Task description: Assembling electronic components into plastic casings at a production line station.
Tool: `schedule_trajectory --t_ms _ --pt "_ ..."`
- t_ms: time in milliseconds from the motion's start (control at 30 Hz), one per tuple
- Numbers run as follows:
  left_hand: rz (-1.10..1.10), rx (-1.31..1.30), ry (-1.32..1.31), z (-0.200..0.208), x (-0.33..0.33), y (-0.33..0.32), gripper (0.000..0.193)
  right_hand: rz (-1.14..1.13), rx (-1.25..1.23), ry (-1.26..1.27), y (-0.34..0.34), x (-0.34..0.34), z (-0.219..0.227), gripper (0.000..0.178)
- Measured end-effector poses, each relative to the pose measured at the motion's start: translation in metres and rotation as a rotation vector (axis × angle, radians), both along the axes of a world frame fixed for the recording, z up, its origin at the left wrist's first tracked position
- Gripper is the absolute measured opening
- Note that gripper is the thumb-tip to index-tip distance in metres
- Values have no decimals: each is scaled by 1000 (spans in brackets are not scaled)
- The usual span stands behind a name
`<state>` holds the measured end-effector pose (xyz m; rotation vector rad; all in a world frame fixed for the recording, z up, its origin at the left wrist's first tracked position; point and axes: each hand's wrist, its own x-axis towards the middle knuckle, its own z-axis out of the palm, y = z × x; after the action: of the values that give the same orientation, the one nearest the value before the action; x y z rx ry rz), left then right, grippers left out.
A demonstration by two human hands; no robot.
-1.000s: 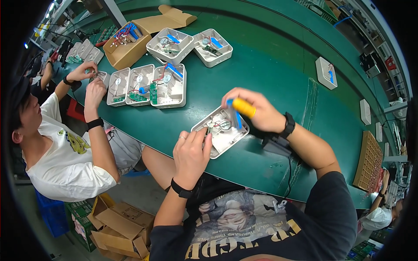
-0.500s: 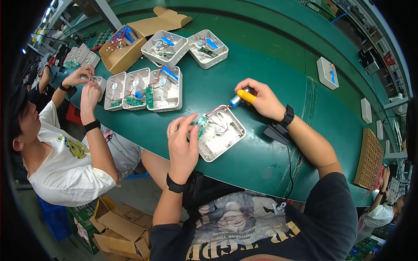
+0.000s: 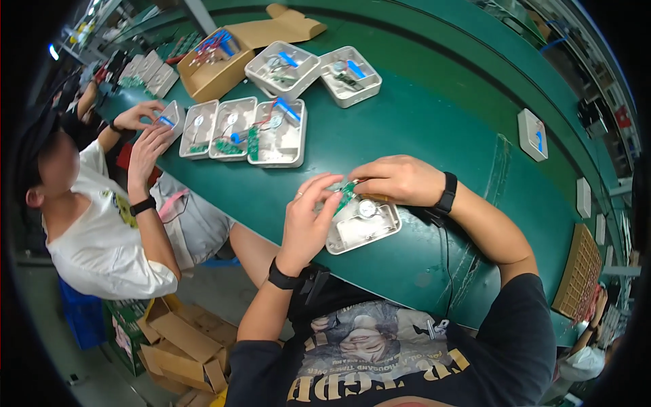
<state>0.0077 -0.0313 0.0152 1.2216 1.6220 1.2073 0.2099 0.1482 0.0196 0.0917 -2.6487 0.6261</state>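
My left hand (image 3: 308, 216) pinches a small green circuit board (image 3: 346, 195) at its left side, above a white plastic housing (image 3: 352, 234). A round silver-white part (image 3: 367, 209) sits in the housing, which lies tilted on the table close to me. My right hand (image 3: 401, 180) reaches over the housing's far side, fingertips closed together at the board's right edge. A bit of red wire shows beside those fingertips; what they grip is hidden. The blue cylindrical battery is out of sight, with the right hand covering that area.
Several white housings (image 3: 291, 146) with boards and blue batteries stand farther left, near an open cardboard box (image 3: 203, 80) of batteries. A co-worker (image 3: 102, 210) handles another housing at left. Behind my right wrist lies a black device with a cable (image 3: 447, 261). A divided tray (image 3: 576, 271) is far right.
My right hand has moved left from beside the housing to the circuit board, and the battery it held is no longer visible. The view has shifted slightly, and the co-worker's hands have moved.
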Motion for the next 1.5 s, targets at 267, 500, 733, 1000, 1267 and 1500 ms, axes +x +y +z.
schedule_trajectory --t_ms 267,500,733,1000,1267,1500 --pt "233 33 700 -2 25 -56 54 -167 -42 126 -17 -4 3 15" --pt "56 -61 671 11 -13 -43 60 -332 -327 132 -13 -15 18 18" --pt "-64 123 394 1 -34 -22 51 -203 -186 15 -13 -16 34 20" --pt "-112 83 306 8 -35 -17 43 -159 -47 -111 -43 -18 39 22" --pt "-99 187 327 -9 -22 -16 31 -184 99 -151 -53 -5 23 21" --pt "-109 320 572 -8 -10 -22 17 -196 118 -188 -62 2 15 23"
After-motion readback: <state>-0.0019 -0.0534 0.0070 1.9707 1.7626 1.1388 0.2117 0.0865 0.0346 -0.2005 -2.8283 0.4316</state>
